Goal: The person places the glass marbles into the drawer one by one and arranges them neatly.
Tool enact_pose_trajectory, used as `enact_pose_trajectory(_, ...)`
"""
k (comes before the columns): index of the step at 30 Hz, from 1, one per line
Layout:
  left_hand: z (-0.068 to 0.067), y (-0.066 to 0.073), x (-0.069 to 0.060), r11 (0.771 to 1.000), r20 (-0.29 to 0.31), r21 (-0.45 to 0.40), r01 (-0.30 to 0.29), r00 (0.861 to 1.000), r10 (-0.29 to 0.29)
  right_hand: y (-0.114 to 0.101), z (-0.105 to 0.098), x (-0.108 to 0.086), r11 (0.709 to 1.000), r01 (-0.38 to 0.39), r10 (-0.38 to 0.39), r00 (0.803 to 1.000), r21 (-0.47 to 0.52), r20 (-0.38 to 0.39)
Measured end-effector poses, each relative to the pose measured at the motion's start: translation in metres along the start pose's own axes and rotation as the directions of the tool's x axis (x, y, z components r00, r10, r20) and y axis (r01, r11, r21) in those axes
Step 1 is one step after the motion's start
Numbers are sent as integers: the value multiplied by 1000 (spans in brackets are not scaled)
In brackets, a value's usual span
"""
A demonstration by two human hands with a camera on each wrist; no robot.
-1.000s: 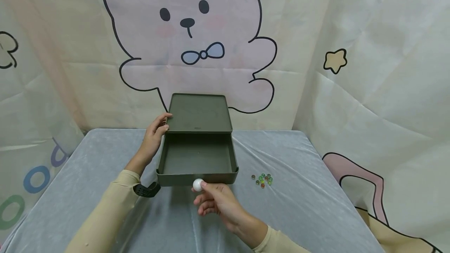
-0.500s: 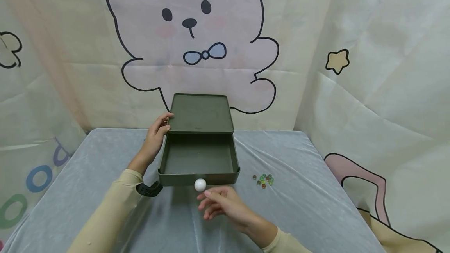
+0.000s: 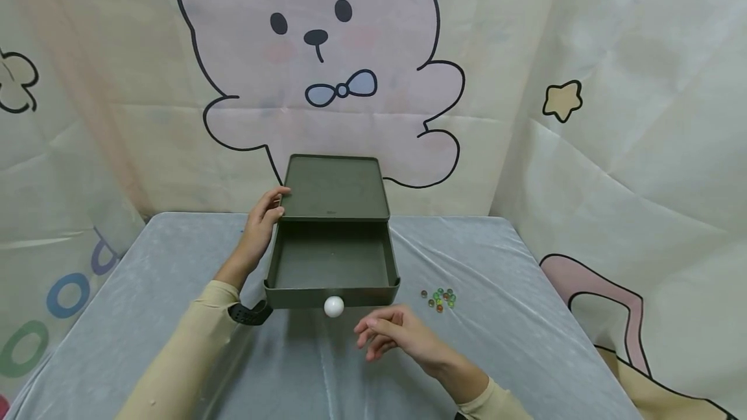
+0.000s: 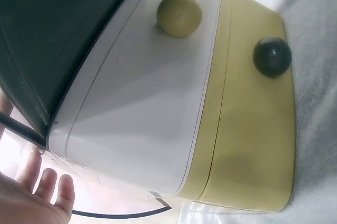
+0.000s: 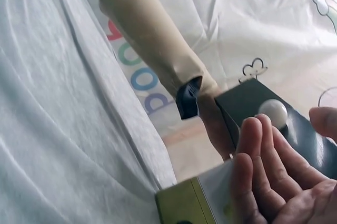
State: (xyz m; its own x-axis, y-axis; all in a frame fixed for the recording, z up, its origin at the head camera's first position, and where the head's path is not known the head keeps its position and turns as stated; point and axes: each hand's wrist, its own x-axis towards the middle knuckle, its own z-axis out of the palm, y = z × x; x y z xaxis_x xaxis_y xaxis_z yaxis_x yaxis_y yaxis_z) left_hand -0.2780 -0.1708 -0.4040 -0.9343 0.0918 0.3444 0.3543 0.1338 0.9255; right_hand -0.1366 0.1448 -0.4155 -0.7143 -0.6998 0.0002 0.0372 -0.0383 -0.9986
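- My left hand rests against the cabinet, at ten o'clock from the green drawer, its fingers relaxed along the side.
- That drawer stands pulled out, its white knob at six o'clock.
- My right hand is near the knob, at four o'clock from it, fingers loosely bent, holding nothing.
- Glass marbles lie on the grey cloth, at two o'clock from my right hand.

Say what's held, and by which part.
Nothing clearly gripped: left hand rests against the drawer cabinet at its top's left edge; right hand holds nothing.
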Motion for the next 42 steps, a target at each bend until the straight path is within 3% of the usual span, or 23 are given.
enact_pose_trajectory(8,0,-2,1,1000,-1,-10,-11,1000,11,-2,-22,-10,999,12,-10,1000,-47,25)
enact_pose_trajectory(21,-1,-1,-1,1000,-10,9,-10,1000,10,-18,-58,-29,989,99,-100,995,-111,3)
enact_pose_trajectory(29,-1,0,0,1000,-1,0,-9,1000,9,-28,-81,-38,987,74,-85,994,-142,-73)
enact_pose_trajectory(37,-2,-1,2,1000,-6,3,-16,1000,16,-32,-106,-42,979,132,-149,984,-158,-99)
enact_pose_trajectory(42,-2,-2,2,1000,8,2,-16,1000,16,-31,-118,-42,975,124,-153,976,-183,-154)
